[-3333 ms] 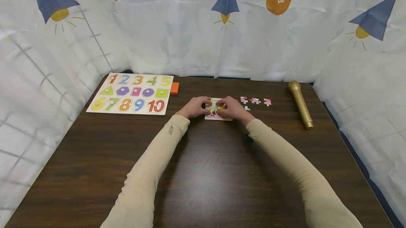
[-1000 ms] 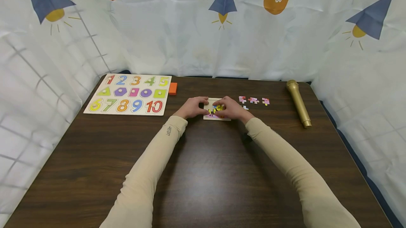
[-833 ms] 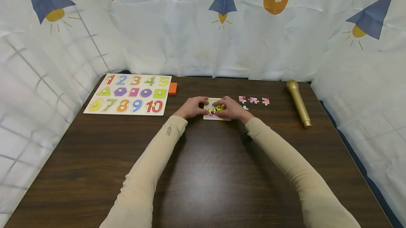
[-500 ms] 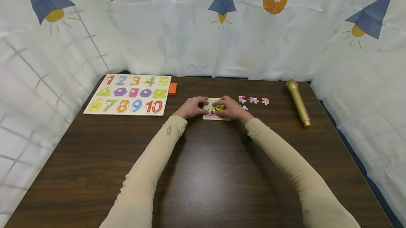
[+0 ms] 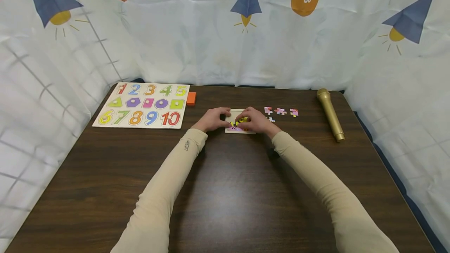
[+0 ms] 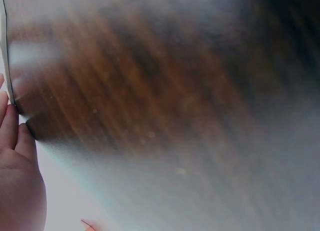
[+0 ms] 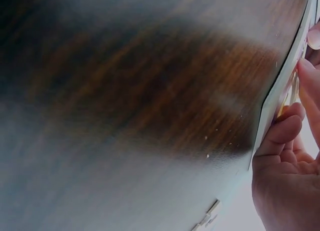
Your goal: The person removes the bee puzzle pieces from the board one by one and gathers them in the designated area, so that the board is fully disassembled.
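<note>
Both hands at the small puzzle board [image 5: 240,124] — left hand [image 5: 212,119] grips its edge, right hand [image 5: 256,121] pinches a piece

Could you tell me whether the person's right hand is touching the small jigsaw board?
Touching. In the right wrist view the right hand has its fingers against the jigsaw board edge.
</note>
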Available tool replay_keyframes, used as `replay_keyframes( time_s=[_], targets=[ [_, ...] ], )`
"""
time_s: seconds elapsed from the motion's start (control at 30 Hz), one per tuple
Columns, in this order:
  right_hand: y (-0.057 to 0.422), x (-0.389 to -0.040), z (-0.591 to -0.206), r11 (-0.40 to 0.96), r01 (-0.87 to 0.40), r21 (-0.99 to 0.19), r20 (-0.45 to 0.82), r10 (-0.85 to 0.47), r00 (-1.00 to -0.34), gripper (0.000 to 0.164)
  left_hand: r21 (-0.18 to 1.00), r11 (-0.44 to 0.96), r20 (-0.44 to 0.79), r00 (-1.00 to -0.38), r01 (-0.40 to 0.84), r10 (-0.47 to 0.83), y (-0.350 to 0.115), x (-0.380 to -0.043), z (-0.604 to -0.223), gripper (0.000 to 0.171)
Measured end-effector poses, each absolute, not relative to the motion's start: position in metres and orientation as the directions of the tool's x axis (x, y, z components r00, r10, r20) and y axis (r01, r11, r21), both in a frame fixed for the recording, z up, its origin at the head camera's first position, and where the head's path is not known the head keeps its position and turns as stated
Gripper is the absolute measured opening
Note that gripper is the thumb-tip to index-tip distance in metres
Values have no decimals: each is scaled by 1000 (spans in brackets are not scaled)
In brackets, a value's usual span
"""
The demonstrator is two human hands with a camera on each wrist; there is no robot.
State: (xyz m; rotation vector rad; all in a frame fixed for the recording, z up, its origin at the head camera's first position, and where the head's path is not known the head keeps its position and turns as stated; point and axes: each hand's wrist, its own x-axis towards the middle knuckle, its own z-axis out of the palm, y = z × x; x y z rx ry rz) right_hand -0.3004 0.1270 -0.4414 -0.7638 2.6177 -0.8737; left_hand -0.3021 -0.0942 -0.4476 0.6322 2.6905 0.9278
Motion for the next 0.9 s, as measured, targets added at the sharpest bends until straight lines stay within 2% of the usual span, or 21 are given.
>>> replay_keyframes(
  time_s=[0.57, 0.9],
  targets=[
    [130, -302, -446, 648, -423, -633, -50, -580, -813, 26, 622, 707, -72, -875, 337, 479, -95, -303, -447, 49],
    [135, -299, -443, 635, -396, -664, -49, -565, -824, 27, 626, 704, -68, -876, 335, 478, -95, -303, -447, 49]
  ],
)
